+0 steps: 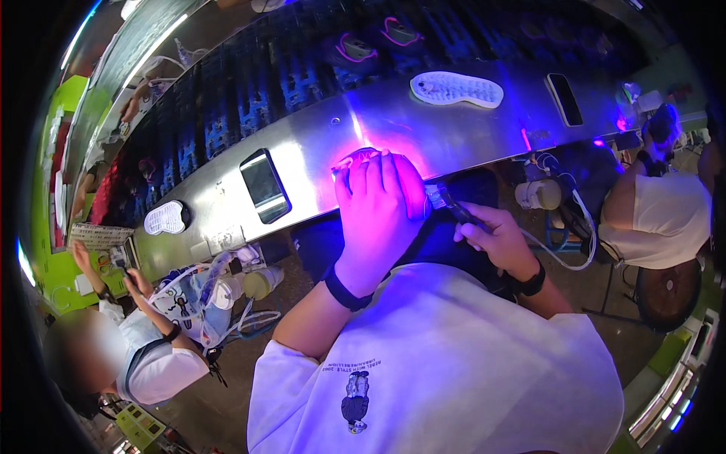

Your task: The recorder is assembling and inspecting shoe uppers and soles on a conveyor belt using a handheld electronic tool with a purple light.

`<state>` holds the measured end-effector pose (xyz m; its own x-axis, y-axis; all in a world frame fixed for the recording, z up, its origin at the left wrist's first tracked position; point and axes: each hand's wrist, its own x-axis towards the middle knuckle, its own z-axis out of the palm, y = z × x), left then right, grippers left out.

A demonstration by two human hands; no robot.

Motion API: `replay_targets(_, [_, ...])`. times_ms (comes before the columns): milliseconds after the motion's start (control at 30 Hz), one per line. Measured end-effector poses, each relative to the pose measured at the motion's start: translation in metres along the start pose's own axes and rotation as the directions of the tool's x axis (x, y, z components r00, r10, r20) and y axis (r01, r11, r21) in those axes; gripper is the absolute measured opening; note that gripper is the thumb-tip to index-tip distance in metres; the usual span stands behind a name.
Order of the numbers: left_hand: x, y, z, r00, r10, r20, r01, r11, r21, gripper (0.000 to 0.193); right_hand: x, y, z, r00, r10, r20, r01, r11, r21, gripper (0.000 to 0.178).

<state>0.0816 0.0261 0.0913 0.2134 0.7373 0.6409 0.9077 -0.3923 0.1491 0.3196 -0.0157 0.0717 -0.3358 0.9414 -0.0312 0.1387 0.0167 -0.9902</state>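
Note:
Under pink and violet light, my left hand (pixel 374 198) is wrapped over a shoe (pixel 412 189) at the front edge of the metal ledge. Its fingers cover much of the shoe, whose details the glow washes out. In my right hand (pixel 495 233) is a brush (pixel 456 212) with a dark handle. The brush's pale bristles point at the shoe's right side; whether they touch it I cannot tell. A white shoe sole (pixel 457 89) lies on the ledge beyond my hands.
Along the metal ledge (pixel 310 155) lie a phone (pixel 266 186), another phone (pixel 564 100) and a white sole (pixel 165 218). A dark conveyor (pixel 265 91) behind carries shoe uppers (pixel 355 48). Co-workers sit at both sides, near capped jars (pixel 538 194) and hoses (pixel 582 227).

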Motion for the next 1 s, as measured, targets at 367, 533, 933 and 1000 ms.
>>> replay_targets(367, [0.048,-0.014,0.009,0.993,-0.095,0.065,0.105,0.978,-0.182,0.089,0.035,-0.044,-0.009,0.895,-0.420,-0.152,0.253,0.757,-0.603,0.041])
replay_targets(533, [0.062,-0.037,0.015,0.994,-0.107,0.011,0.105,0.954,-0.279,0.086,0.066,-0.068,-0.018,0.905,-0.421,-0.054,0.279,0.686,-0.672,0.039])
replay_targets(933, [0.051,-0.092,0.010,0.964,-0.008,0.267,0.058,0.982,-0.180,0.101,0.110,-0.032,0.000,0.943,-0.304,-0.134,0.207,0.852,-0.480,0.037])
replay_targets(1000, [0.045,-0.100,0.009,0.969,-0.009,0.246,0.076,0.962,-0.263,0.099,0.107,-0.039,0.000,0.978,-0.158,-0.134,0.101,0.929,-0.356,0.038])
